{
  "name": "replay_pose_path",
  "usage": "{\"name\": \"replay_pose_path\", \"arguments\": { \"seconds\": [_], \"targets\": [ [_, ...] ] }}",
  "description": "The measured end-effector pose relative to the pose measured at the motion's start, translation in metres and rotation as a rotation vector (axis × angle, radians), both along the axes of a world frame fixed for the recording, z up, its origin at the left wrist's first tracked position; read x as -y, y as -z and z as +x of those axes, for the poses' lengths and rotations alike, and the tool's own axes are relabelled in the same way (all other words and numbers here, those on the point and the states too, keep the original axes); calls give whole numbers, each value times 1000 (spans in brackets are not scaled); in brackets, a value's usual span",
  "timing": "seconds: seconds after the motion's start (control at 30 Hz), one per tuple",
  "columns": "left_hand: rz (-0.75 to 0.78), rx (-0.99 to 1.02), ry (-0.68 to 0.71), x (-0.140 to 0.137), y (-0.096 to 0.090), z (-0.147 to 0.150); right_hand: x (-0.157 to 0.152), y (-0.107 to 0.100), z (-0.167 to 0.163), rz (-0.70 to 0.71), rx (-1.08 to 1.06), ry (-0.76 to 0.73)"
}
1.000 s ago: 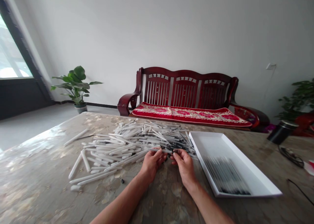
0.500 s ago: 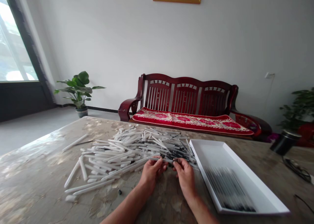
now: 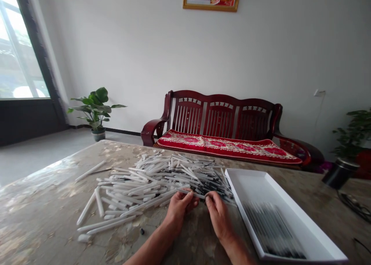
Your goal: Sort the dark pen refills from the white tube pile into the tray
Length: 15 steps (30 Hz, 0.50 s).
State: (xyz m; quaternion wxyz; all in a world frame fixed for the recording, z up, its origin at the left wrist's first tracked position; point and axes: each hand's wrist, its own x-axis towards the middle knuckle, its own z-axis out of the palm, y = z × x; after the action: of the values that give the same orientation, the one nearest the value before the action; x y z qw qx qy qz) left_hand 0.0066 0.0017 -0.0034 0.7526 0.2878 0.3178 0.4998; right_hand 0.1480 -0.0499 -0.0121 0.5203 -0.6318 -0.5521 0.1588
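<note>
Brown and glossy, a flower-patterned tabletop (image 3: 43, 218) fills the foreground, with two bare forearms reaching over it from the bottom edge. The left hand (image 3: 177, 207) pinches a thin pale tube (image 3: 199, 196) between thumb and fingers, the tube pointing toward the other hand. The right hand (image 3: 218, 212), its fingers drawn together, grips a small dark piece (image 3: 207, 198) at the tube's right end; whether the two are joined is too small to tell. To the left of the left forearm lie a small black cap (image 3: 142, 231) and a stubby white piece (image 3: 84, 238). Right of the hands sits a shallow white box (image 3: 301, 211), holding a row of slim, dark-ended pens (image 3: 274, 228), blurred. Just beyond the hands, a large loose pile of white tubes (image 3: 145, 187) spreads across the table, mixed with darker sticks (image 3: 214, 182) toward the right. At the far right of the table stand a black cup (image 3: 339, 175) and a coiled cable (image 3: 352, 207). Behind the table is a dark red wooden bench (image 3: 188, 118) with a red floral cloth (image 3: 220, 144); a potted plant (image 3: 97, 108) stands left of it. On the pale wall hangs a gold-framed picture (image 3: 211, 8).
</note>
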Motion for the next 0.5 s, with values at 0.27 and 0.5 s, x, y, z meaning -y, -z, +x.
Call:
{"name": "replay_pose_path", "arguments": {
  "seconds": [0.27, 0.5],
  "targets": [
    [10, -15, -12, -2, 3, 2, -2, 1, 2, -111, -39, 15],
    [13, -16, -8, -2, 4, 3, -2, 1, 0, -55, 30, 23]
  ]
}}
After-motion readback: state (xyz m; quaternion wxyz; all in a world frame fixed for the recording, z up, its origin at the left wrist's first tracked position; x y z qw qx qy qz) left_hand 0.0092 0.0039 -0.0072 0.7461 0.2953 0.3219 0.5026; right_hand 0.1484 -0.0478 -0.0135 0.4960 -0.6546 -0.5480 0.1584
